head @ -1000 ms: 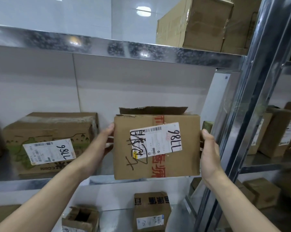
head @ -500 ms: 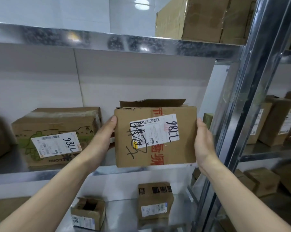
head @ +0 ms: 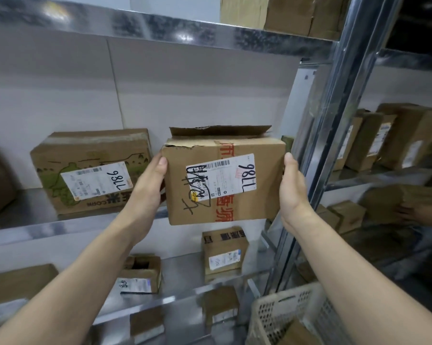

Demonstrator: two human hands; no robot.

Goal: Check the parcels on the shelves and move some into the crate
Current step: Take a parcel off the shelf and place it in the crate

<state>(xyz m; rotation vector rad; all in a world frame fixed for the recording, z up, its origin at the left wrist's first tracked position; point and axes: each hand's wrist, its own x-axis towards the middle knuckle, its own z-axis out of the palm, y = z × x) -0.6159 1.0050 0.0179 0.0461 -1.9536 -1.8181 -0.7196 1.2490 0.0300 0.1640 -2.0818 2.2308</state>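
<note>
A brown cardboard parcel (head: pixel 224 185) with a white label, black scribble and red tape is held in the air in front of the middle shelf (head: pixel 60 227). My left hand (head: pixel 147 188) grips its left side, thumb on the front. My right hand (head: pixel 293 190) grips its right side. A torn flap stands up at the parcel's top. The pale perforated crate (head: pixel 284 312) shows at the bottom right, with a brown parcel inside.
A green-printed box (head: pixel 93 170) marked 7786 sits on the middle shelf. Smaller parcels (head: pixel 223 250) stand on the lower shelves. A steel upright (head: pixel 316 150) rises at right. Beyond it are more parcels, and another person's hand (head: pixel 418 212) holds one.
The parcel has come off the shelf and toward me, held by both hands. The view has tilted down, bringing the crate and lower shelves into sight.
</note>
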